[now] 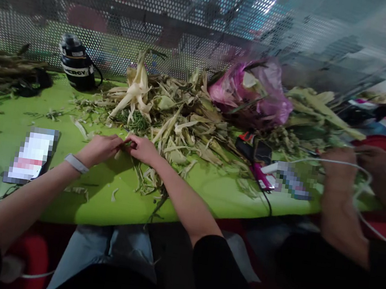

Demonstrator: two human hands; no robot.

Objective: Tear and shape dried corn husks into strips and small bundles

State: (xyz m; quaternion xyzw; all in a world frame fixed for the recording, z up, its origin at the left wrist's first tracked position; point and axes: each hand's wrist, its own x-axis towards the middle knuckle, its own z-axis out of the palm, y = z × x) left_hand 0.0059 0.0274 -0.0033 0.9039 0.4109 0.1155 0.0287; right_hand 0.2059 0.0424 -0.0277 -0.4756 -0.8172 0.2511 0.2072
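Note:
My left hand point(104, 148), with a pale band on its wrist, and my right hand point(142, 150) meet over the green table, fingertips pinched together. Between them is a small pale strip of corn husk point(118, 154), mostly hidden by the fingers. Just beyond stands a pale peeled-open bunch of husks point(136, 89), its strips spreading downward. A heap of dry corn husks point(195, 126) lies to the right of it. Shredded husk pieces point(145, 178) are scattered beside and under my right wrist.
A phone point(33, 155) with a lit screen lies at left, a black bottle point(78, 65) behind it. A pink plastic bag point(254, 93) sits at the back. Another phone point(295, 182) and a white cable point(323, 161) lie near another person's hands point(341, 160) at right. A perforated metal screen point(181, 23) stands behind.

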